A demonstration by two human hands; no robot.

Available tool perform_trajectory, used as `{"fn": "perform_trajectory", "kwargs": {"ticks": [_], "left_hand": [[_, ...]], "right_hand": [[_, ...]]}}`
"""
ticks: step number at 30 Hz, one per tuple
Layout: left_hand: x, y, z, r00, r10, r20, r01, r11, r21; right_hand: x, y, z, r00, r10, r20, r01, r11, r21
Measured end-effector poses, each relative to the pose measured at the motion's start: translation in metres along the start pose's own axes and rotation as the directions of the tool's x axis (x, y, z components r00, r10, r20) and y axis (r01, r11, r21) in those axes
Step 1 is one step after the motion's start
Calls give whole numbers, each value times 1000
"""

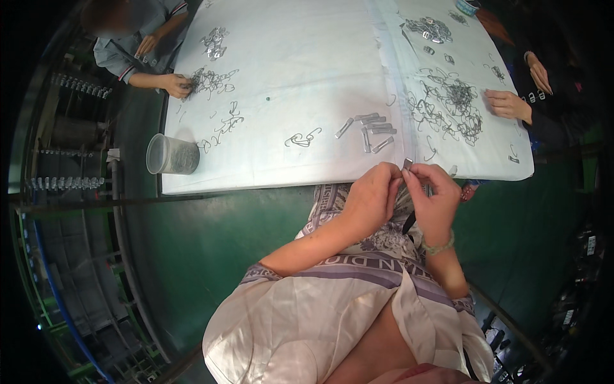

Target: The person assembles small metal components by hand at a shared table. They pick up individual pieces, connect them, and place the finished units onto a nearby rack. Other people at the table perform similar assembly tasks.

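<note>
Over the table's near edge, my right hand (436, 197) pinches a small flat metal clip (407, 164) between thumb and fingers. My left hand (371, 198) is closed right beside it, fingertips pressed together; whatever they hold is too small to make out. Just beyond my hands lies a loose group of similar silvery metal clips (382, 128). To their left rest a few thin wire hooks (303, 138), and a single hook (431, 152) lies near my right hand.
The white-covered table (288, 70) bears wire-hook piles at left (208, 82) and right (457, 96), with metal buckle heaps (430, 29) farther back. A translucent tub (173, 155) stands at the near left corner. Co-workers' hands work at left (176, 85) and right (508, 104).
</note>
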State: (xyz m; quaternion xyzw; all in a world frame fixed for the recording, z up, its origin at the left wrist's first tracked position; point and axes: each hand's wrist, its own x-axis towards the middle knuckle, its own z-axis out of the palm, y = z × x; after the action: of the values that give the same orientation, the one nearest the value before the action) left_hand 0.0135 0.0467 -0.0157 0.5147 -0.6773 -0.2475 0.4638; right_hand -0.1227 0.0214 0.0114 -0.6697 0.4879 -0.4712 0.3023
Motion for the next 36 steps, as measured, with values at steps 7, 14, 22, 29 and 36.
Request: {"fn": "perform_trajectory", "kwargs": {"ticks": [7, 14, 22, 29, 36], "left_hand": [[-5, -1, 12, 998, 63, -3, -63, 998, 3], [-4, 1, 18, 996, 87, 9, -87, 996, 2], [6, 2, 21, 997, 66, 36, -66, 998, -20], [13, 7, 21, 994, 70, 82, -71, 997, 14], [0, 3, 21, 980, 110, 166, -113, 994, 11]], "right_hand": [[-13, 4, -2, 992, 49, -116, -44, 998, 43], [-17, 4, -7, 987, -2, -158, -16, 994, -112], [-12, 3, -11, 979, 2, -203, -21, 996, -92], [-11, -4, -14, 977, 16, -212, -31, 997, -68], [-30, 0, -18, 981, -95, -171, 69, 985, -155]]}}
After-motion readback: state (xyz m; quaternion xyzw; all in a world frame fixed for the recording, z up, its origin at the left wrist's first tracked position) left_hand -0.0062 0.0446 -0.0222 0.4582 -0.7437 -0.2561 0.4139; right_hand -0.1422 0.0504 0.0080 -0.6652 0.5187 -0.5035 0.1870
